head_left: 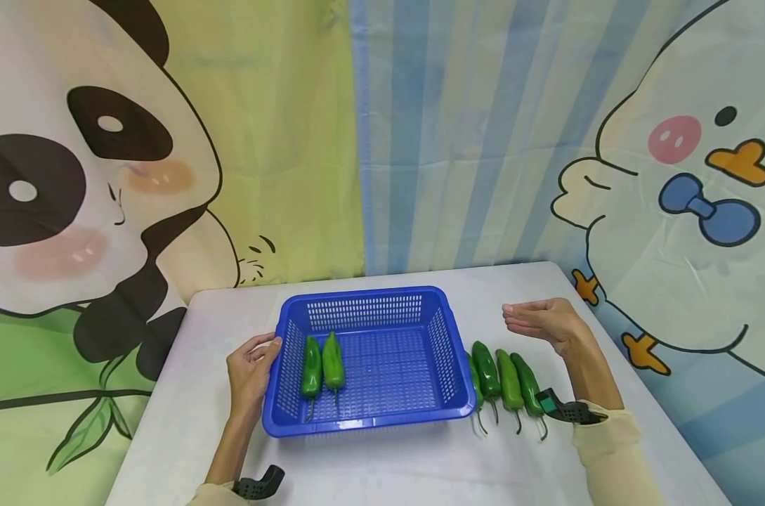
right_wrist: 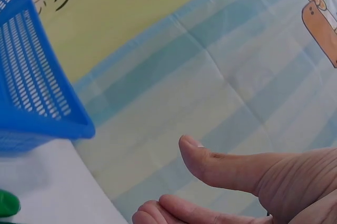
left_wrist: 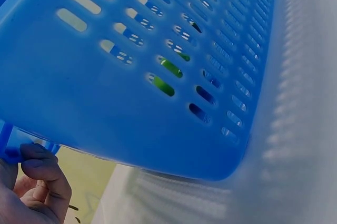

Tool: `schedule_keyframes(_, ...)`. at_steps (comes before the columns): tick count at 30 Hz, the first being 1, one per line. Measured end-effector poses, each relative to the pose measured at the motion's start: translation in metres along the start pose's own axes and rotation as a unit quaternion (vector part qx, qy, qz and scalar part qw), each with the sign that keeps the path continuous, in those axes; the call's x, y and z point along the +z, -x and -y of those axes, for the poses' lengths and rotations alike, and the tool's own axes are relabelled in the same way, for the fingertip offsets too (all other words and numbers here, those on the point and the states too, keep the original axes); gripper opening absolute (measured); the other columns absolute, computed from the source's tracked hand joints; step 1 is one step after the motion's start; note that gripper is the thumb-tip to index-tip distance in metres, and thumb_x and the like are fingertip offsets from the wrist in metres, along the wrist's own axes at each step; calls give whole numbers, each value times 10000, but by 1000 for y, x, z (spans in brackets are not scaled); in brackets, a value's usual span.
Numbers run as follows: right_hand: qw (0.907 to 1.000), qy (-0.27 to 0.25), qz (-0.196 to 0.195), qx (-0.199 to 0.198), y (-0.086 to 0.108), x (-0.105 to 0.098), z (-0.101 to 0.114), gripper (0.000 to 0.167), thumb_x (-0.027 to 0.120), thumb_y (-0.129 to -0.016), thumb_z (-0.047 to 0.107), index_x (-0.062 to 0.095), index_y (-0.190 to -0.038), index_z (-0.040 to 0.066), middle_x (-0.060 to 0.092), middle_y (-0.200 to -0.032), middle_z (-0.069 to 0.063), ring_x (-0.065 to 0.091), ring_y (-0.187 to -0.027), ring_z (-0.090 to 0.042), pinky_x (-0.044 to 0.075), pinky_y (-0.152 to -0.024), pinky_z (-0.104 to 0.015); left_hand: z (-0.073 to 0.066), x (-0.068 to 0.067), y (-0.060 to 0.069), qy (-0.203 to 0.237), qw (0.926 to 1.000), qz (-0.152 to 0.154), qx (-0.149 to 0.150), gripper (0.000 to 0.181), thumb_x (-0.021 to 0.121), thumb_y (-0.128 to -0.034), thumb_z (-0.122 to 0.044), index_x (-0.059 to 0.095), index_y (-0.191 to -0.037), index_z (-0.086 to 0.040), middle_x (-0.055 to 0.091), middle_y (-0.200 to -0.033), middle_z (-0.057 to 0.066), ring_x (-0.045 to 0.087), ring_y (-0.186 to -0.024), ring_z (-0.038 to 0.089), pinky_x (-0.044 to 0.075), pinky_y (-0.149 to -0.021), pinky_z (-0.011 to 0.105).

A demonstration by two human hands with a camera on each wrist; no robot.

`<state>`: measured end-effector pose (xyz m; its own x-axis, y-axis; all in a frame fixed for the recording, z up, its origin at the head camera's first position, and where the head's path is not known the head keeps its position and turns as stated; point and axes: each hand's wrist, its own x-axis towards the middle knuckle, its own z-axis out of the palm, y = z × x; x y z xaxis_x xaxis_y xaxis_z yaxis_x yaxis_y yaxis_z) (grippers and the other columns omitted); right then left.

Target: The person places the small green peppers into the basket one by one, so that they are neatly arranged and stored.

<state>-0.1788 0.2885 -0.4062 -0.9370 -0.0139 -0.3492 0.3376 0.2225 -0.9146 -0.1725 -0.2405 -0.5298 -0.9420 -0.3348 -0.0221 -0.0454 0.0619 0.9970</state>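
A blue plastic basket (head_left: pixel 388 420) with slotted walls is in the middle of the head view. Inside it, toward the left, lie two green peppers (head_left: pixel 311 369), side by side. My left hand (head_left: pixel 248 372) grips the basket's left rim; in the left wrist view its fingers (left_wrist: pixel 50 176) curl at the rim. To the right of the basket, several green peppers (head_left: pixel 510 379) lie in a row on the table, stems toward me, the leftmost partly hidden by the basket. Beyond that row my right hand (head_left: pixel 546 323) hovers with fingers extended and nothing in it.
A white-covered table (head_left: pixel 369 464) carries everything. Behind it hangs a cloth backdrop (head_left: pixel 458 140) with a panda (head_left: pixel 186 246) at left and a white bird (head_left: pixel 660 281) at right. Both wrists wear black straps (head_left: pixel 572 410).
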Motion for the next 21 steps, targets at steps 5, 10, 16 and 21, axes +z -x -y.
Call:
schedule_keyframes(5,9999,-27,-87,145,2,-10,-14,728,758,-1053,258,452,-1518,-211,823,-1130,-3,809,-894,-59,676,-852,-266,0,0,0,-40,10000,2,-4,389,755,-1053,-262,728,-1315,26,785,-813,-124,757,-680,44,647,-631,216)
schedule_keyframes(10,9993,-171,-152,307,0,-19,-26,762,768,-1046,267,426,-1537,-206,822,-1084,29,811,-893,-67,678,-861,-278,0,0,0,-62,10000,1,-1,390,748,-1059,-267,726,-1318,23,798,-844,-92,763,-690,47,651,-641,217)
schedule_keyframes(16,9984,-73,-310,474,2,-28,-38,777,780,-1037,280,434,-1534,-205,831,-1097,-7,813,-883,-77,681,-862,-292,0,0,1,-148,9999,-9,-7,395,739,-1065,-283,724,-1323,16,809,-882,-48,766,-699,50,656,-652,222)
schedule_keyframes(21,9970,224,-442,588,4,-34,-52,763,774,-1041,309,466,-1514,-204,830,-1176,-120,820,-909,-101,681,-866,-294,-1,0,1,-109,9999,-4,12,390,742,-1063,-272,725,-1318,22,808,-869,-53,767,-696,53,656,-647,223)
